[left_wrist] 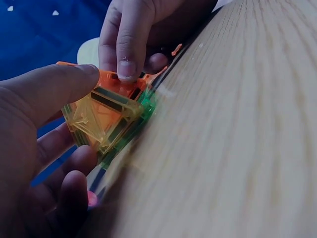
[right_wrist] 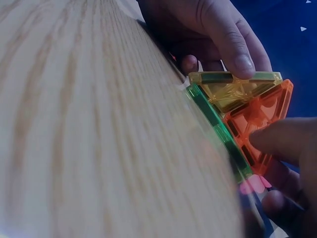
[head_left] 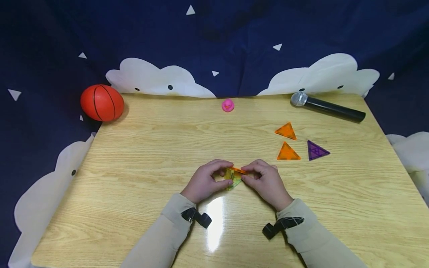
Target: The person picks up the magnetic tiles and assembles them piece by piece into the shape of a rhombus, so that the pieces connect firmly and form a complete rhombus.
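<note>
Near the middle of the table, my left hand pinches a yellow see-through triangular magnetic tile between thumb and fingers. From the other side, my right hand pinches an orange triangular magnetic tile. Both tiles stand tilted up from a green tile low at the tabletop, and their edges meet at one side. In the left wrist view the yellow tile partly covers the orange one. The green tile's far part is hidden behind the hands and upper tiles.
Two loose orange triangles and a purple triangle lie to the right. A black microphone lies at the back right. A pink duck sits at the back edge, and a red ball at the back left corner.
</note>
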A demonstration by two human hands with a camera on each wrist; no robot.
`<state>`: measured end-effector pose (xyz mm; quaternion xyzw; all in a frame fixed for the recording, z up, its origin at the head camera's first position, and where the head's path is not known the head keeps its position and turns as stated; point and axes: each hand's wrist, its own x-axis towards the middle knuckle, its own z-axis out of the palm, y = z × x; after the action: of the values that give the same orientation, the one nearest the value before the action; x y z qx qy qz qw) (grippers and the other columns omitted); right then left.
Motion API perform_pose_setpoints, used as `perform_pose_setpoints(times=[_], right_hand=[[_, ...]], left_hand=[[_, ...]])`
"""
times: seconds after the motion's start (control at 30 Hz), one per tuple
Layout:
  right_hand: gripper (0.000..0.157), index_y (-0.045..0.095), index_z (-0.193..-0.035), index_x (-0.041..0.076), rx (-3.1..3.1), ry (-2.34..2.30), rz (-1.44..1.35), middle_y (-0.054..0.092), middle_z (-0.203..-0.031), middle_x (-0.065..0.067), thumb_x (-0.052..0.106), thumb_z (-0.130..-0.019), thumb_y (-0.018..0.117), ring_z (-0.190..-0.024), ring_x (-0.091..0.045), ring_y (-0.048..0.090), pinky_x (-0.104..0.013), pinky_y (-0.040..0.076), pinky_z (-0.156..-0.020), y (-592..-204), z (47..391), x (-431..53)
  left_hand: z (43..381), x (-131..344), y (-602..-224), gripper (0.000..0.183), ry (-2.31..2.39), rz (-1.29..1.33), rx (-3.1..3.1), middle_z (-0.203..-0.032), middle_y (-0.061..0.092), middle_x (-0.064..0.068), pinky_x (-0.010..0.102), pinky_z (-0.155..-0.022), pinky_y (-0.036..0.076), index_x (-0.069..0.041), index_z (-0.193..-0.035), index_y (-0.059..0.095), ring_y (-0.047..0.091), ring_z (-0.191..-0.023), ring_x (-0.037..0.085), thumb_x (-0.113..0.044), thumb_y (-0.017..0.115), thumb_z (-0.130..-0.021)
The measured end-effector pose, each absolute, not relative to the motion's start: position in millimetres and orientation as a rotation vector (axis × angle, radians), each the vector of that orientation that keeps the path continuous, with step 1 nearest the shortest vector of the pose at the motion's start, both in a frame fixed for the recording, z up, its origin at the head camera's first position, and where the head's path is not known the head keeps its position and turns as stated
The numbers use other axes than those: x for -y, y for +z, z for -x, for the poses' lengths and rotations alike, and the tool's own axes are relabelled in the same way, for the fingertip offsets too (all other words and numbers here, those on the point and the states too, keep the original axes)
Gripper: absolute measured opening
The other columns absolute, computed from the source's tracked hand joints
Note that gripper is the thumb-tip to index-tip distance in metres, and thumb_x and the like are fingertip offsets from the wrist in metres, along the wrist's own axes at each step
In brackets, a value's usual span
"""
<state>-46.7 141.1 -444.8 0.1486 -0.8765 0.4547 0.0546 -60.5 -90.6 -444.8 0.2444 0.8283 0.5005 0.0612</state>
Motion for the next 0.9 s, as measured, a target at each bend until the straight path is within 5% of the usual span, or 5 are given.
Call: perform_pose_setpoints(times=[0.9], right_hand=[[0.022,0.074,-0.101,0.004,2.449,1.366,-0.313,0.069,-0.099,-0.004,0.004,-0.081,0.083,-0.084,-0.021,0.064,-0.021,0.051,-0.073,-437.9,47.1,-168.3]], left_hand=[[71.9,121.2,-444.8,0.047,1.585,-0.48,-2.69,-0.113,0.066,-0.003,0.031,-0.077,0.055,-0.011,-0.126,0.068,0.061,-0.093,0.015,-0.013,0.084,-0.082]])
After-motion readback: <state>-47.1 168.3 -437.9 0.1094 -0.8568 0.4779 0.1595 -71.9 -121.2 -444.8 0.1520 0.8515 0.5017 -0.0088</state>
